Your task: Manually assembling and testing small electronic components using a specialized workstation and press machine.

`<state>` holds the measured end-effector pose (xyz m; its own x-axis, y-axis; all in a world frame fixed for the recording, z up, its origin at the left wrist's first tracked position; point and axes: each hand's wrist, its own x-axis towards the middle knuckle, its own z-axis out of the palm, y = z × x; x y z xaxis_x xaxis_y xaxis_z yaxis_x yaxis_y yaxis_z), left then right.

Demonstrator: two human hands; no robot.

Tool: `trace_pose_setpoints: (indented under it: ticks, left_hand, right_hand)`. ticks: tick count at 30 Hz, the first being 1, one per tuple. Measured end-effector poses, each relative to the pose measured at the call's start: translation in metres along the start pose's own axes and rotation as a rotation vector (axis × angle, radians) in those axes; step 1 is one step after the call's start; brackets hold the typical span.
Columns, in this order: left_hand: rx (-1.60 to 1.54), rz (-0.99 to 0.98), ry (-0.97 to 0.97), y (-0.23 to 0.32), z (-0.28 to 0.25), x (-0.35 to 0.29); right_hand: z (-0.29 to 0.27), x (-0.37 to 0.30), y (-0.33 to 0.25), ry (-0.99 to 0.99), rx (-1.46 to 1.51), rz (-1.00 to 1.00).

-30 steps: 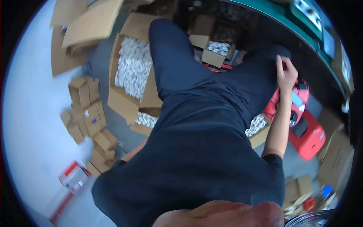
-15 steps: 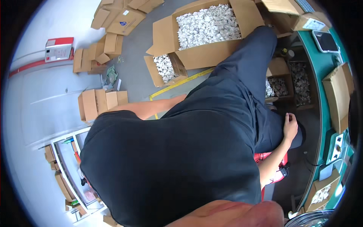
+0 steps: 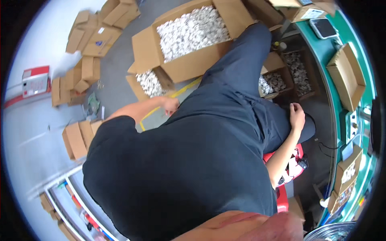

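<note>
My left hand hangs beside my left thigh, close to a small carton that holds many small white pieces. Its fingers point down, loosely apart and a little blurred, and I see nothing in them. My right hand rests on my right thigh near the knee, fingers relaxed and slightly bent, with nothing visible in it. Ahead of my legs stands a large open carton filled with similar white pieces.
Cartons with white and darker pieces stand on the floor under the green bench at my right. An open carton lies on the bench. Empty cartons and a shelf rack are at the left. I sit on a red seat.
My left hand has come into view from behind my thigh. The view has shifted, so the cartons appear farther left and the bench shows more. My right hand stays on the thigh.
</note>
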<state>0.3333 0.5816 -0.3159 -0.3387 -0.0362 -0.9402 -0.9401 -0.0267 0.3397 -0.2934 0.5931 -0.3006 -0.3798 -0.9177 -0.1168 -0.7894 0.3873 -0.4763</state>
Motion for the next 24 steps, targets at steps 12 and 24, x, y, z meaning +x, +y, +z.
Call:
trace_pose_setpoints:
  ticks: [12,24]
  left_hand:
    - [-0.132,0.415,1.08,0.092,-0.259,0.116]
    - [-0.077,0.058,0.968,-0.037,-0.382,0.28]
  right_hand:
    - [-0.099,-0.024,-0.054,0.421,0.152,-0.269]
    - [-0.183,-0.088,0.077,1.053,0.292,0.314]
